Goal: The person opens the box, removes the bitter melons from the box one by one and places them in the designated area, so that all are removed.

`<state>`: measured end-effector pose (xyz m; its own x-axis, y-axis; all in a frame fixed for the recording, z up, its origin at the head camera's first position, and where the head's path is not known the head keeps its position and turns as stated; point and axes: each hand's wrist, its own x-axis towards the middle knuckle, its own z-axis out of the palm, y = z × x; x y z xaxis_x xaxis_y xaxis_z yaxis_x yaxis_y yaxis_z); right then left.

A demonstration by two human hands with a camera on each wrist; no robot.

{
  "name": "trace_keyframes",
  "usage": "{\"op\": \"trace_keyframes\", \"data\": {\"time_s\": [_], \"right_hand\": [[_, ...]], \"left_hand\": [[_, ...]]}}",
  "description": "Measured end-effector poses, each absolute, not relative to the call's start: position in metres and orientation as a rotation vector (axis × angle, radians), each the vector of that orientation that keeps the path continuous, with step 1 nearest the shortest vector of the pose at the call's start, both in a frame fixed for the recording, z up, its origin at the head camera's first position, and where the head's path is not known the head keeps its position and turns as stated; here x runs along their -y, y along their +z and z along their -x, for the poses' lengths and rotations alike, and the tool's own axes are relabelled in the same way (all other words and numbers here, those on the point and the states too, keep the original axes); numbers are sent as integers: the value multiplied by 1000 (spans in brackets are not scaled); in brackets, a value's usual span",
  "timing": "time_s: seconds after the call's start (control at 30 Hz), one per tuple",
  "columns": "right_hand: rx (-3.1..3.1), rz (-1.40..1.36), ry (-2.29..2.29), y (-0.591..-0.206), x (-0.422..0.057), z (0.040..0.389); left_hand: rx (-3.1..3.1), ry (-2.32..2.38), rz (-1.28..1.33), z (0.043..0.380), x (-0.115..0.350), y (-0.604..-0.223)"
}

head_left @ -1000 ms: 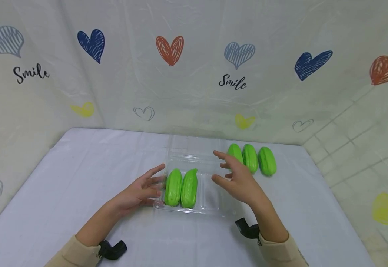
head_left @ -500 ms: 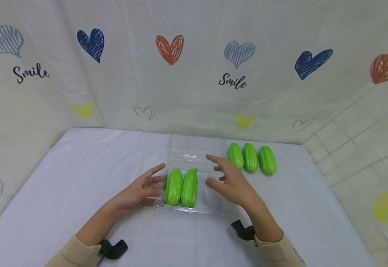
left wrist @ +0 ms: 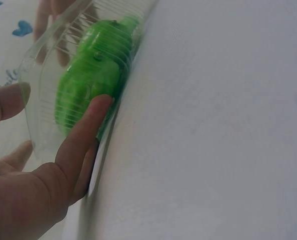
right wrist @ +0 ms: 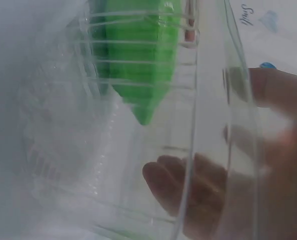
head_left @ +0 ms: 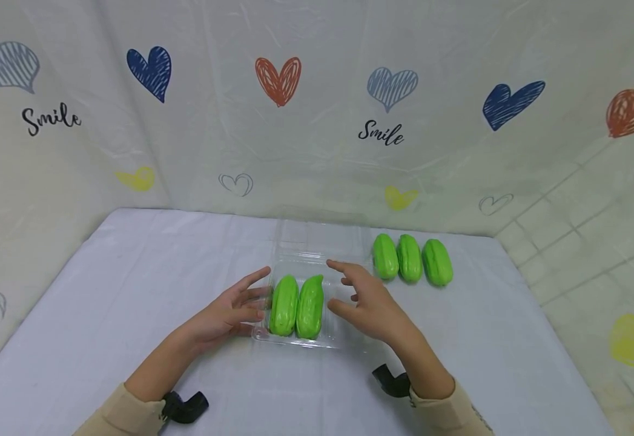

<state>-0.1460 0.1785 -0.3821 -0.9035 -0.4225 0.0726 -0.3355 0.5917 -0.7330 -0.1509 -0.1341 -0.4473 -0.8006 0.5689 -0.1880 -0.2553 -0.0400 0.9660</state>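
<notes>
A clear plastic clamshell box (head_left: 341,336) lies on the white-covered table with its lid (head_left: 322,239) folded back. Two glossy green, ribbed, cucumber-like pieces (head_left: 283,306) sit side by side in its left part. My left hand (head_left: 221,318) is at the box's left wall, fingers spread; in the left wrist view a fingertip (left wrist: 102,102) lies against the clear side. My right hand (head_left: 371,306) hovers over the box's right part, thumb and fingers apart with nothing between them. The right wrist view shows that hand (right wrist: 273,145) through the clear plastic, beyond a green pointed tip (right wrist: 144,112).
Three more green pieces (head_left: 410,259) stand in a row behind and right of the box. A patterned curtain (head_left: 322,151) hangs behind the table's back edge. Black curved camera mounts (head_left: 186,407) stick out from both wrists.
My right hand has moved left and slightly toward me, from beside the row of green pieces to over the box. The left hand and the box have stayed in place.
</notes>
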Motion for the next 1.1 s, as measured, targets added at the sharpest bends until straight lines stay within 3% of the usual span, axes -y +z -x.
{"op": "trace_keyframes", "data": {"time_s": [1.1], "right_hand": [[-2688,663,-943,-407,-146,132]], "left_hand": [[-1673,1894,-340,151,134,-447]]}}
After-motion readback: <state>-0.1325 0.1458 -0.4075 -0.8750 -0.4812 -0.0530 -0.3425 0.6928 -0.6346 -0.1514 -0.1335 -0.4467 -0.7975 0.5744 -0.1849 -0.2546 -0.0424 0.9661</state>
